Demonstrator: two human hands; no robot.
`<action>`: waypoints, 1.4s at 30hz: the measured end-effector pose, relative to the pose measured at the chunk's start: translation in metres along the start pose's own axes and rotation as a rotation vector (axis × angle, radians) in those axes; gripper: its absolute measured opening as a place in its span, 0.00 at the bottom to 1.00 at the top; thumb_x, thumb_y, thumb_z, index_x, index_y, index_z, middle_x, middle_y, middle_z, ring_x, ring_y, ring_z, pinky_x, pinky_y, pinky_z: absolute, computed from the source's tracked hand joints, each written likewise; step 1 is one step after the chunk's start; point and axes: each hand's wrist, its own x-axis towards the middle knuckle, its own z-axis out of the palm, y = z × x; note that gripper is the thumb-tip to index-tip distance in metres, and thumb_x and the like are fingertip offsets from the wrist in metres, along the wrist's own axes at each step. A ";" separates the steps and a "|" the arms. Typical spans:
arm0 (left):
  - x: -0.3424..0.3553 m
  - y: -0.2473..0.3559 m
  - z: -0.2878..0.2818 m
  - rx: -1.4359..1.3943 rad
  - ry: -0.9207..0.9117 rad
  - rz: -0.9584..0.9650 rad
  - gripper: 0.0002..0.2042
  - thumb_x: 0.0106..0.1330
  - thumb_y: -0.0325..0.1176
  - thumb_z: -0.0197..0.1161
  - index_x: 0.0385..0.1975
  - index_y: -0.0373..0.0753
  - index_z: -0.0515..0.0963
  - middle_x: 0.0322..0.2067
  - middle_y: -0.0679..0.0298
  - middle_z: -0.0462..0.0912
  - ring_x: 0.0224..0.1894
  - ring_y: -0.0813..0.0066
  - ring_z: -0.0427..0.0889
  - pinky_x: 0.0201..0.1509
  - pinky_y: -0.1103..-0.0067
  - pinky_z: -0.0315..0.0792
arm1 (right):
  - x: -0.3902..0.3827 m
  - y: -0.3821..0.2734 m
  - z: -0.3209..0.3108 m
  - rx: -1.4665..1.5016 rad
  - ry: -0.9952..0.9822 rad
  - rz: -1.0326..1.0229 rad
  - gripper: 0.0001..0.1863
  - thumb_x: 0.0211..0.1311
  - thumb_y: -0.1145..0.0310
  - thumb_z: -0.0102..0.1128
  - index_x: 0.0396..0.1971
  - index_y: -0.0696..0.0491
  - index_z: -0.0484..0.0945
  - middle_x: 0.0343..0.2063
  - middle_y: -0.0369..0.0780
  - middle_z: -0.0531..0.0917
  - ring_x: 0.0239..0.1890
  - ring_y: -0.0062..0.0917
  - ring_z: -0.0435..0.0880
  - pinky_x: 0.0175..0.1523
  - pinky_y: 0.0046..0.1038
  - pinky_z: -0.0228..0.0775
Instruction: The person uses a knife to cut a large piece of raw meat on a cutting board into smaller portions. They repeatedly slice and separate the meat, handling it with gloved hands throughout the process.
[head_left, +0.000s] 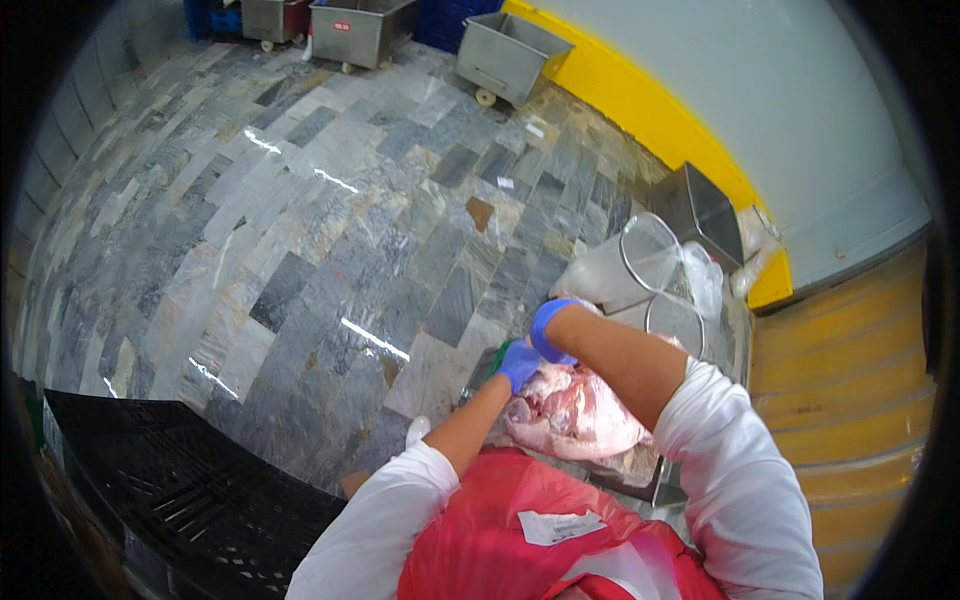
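Meat partly hidden by right forearm, left hand, right hand, each grip indiscernible

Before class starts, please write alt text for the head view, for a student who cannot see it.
The left hand and right hand, both gloved in blue, are close together at the upper left of a piece of raw meat; a red apron fills the bottom centre. Metal carts stand across a grey tiled floor.

Floor: tiled in grey and white, streaked by reflected light
Wall: painted pale, edged low by a yellow band
Carts: metal, wheeled, parked at far side
Panel: yellowish, ridged, seen at right
Crate: black, slatted, placed lower left
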 end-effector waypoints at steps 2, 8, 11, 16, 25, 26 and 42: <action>0.002 -0.007 -0.008 0.146 0.052 0.173 0.12 0.70 0.32 0.66 0.50 0.37 0.85 0.43 0.60 0.89 0.43 0.77 0.84 0.50 0.75 0.78 | -0.009 -0.010 -0.016 0.015 0.130 0.058 0.28 0.62 0.61 0.63 0.65 0.35 0.78 0.49 0.44 0.89 0.54 0.43 0.87 0.53 0.42 0.80; 0.028 -0.023 -0.041 -0.107 -0.111 0.261 0.11 0.68 0.27 0.63 0.47 0.34 0.85 0.43 0.60 0.89 0.47 0.69 0.86 0.57 0.74 0.77 | -0.068 -0.058 0.052 0.149 0.428 0.032 0.18 0.68 0.62 0.53 0.50 0.45 0.89 0.48 0.46 0.90 0.50 0.42 0.90 0.55 0.42 0.80; -0.002 -0.011 -0.011 -0.040 -0.037 0.283 0.09 0.67 0.26 0.62 0.44 0.37 0.87 0.42 0.60 0.89 0.45 0.68 0.87 0.55 0.73 0.79 | -0.030 -0.020 0.085 0.341 0.532 0.057 0.15 0.62 0.62 0.60 0.45 0.43 0.91 0.47 0.46 0.90 0.49 0.41 0.90 0.56 0.43 0.80; -0.002 0.003 0.002 0.182 -0.331 0.215 0.12 0.69 0.35 0.66 0.48 0.37 0.84 0.48 0.62 0.86 0.50 0.71 0.82 0.54 0.68 0.77 | -0.031 0.027 0.046 0.229 0.190 0.041 0.17 0.59 0.51 0.66 0.42 0.45 0.91 0.45 0.43 0.91 0.45 0.41 0.90 0.50 0.40 0.81; -0.045 0.030 -0.009 -0.071 -0.137 -0.093 0.16 0.71 0.38 0.61 0.54 0.38 0.81 0.40 0.63 0.87 0.35 0.73 0.85 0.35 0.78 0.77 | -0.135 -0.091 0.249 0.811 0.900 0.524 0.13 0.66 0.65 0.58 0.47 0.46 0.87 0.30 0.44 0.88 0.35 0.42 0.89 0.38 0.44 0.81; -0.045 0.041 -0.024 -0.068 -0.130 -0.085 0.16 0.71 0.38 0.60 0.54 0.38 0.81 0.40 0.63 0.87 0.36 0.73 0.86 0.35 0.77 0.77 | -0.168 -0.088 0.241 0.946 0.832 0.549 0.15 0.66 0.65 0.58 0.50 0.43 0.87 0.31 0.45 0.88 0.36 0.43 0.89 0.40 0.43 0.80; -0.072 0.036 -0.007 0.115 0.059 -0.157 0.20 0.71 0.39 0.62 0.59 0.40 0.77 0.44 0.61 0.86 0.43 0.68 0.86 0.46 0.73 0.82 | -0.204 -0.006 0.511 1.205 1.006 0.727 0.23 0.63 0.60 0.64 0.59 0.40 0.84 0.44 0.49 0.88 0.46 0.48 0.87 0.52 0.47 0.79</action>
